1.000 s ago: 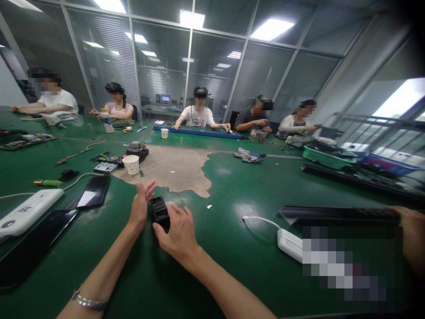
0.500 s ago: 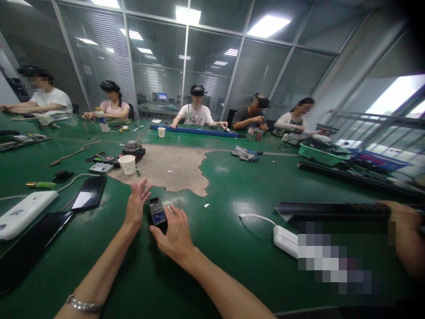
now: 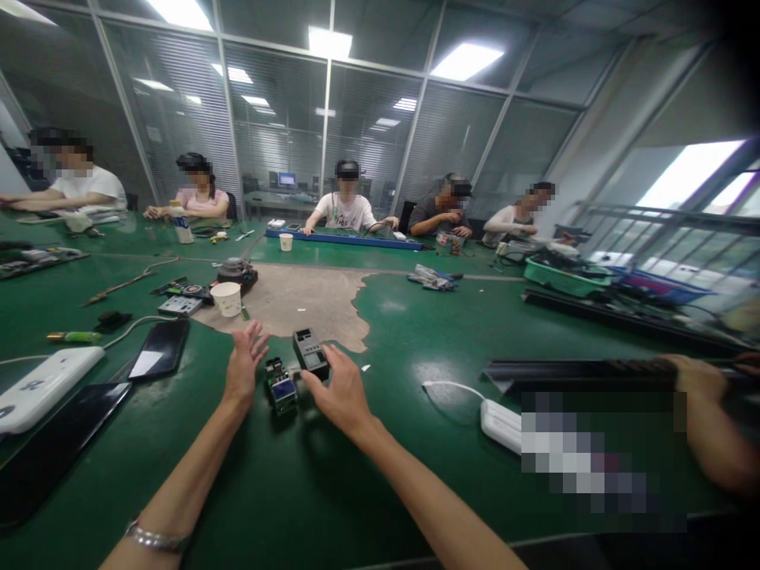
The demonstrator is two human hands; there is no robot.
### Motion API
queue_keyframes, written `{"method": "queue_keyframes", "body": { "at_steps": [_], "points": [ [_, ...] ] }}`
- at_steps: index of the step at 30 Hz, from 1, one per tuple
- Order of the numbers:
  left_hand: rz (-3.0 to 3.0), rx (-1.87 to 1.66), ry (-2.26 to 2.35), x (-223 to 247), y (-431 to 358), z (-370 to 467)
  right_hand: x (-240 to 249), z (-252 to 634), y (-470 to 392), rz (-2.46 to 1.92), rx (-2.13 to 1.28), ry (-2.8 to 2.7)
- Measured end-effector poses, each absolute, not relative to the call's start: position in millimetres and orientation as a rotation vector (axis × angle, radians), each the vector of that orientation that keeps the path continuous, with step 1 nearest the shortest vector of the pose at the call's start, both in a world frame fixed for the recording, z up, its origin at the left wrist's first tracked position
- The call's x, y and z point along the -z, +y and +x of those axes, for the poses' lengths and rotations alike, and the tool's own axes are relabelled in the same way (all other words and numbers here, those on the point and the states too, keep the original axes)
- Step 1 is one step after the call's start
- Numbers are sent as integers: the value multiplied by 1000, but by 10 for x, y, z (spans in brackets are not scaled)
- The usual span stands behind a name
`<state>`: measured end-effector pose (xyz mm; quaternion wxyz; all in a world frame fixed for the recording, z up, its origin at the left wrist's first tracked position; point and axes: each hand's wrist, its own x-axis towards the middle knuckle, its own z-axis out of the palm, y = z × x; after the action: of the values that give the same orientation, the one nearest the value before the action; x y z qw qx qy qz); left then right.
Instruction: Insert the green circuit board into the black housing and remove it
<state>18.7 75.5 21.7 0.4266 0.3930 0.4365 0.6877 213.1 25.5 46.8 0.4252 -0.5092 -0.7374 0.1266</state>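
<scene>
My right hand [image 3: 345, 393] grips a grey device cover [image 3: 309, 348] with cut-out windows between thumb and fingers, tilted and apart from the circuit board. Left of that cover lies a small circuit board [image 3: 281, 389] with a lit blue-violet screen, bare on the green table [image 3: 392, 467]. My left hand [image 3: 243, 364] is beside the board on its left, palm turned inward, fingers spread and holding nothing. A metal watch band [image 3: 157, 538] circles my left wrist.
To the left are a paper cup [image 3: 226, 299], dark flat panels [image 3: 65, 443] and a white power strip [image 3: 51, 388]. A white adapter [image 3: 499, 426] lies right, near another person's hand [image 3: 694, 380] on a black rail [image 3: 570, 372]. Several people sit across the table.
The grey cover has come off the device in my right hand and moved up and to the right. The circuit board is now exposed. My left hand has barely moved.
</scene>
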Motion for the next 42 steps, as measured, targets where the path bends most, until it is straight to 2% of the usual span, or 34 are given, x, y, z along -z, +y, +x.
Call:
{"method": "queue_keyframes", "body": {
  "at_steps": [9, 25, 33, 37, 42],
  "points": [
    [1004, -1701, 1073, -216, 726, 219, -110, 2316, 192, -1465, -295, -1875],
    [982, -1701, 1045, -223, 754, 214, -51, 2327, 164, -1470, -292, -1895],
    [1044, -1722, 1136, -193, 782, 180, -363, 2224, 190, -1290, -459, -1762],
    [1089, -1735, 1214, -162, 796, 147, -535, 2019, 149, -1236, -464, -1840],
    [1026, -1741, 1241, -160, 802, 112, -511, 1771, 136, -1321, -383, -1872]
  ]
}}
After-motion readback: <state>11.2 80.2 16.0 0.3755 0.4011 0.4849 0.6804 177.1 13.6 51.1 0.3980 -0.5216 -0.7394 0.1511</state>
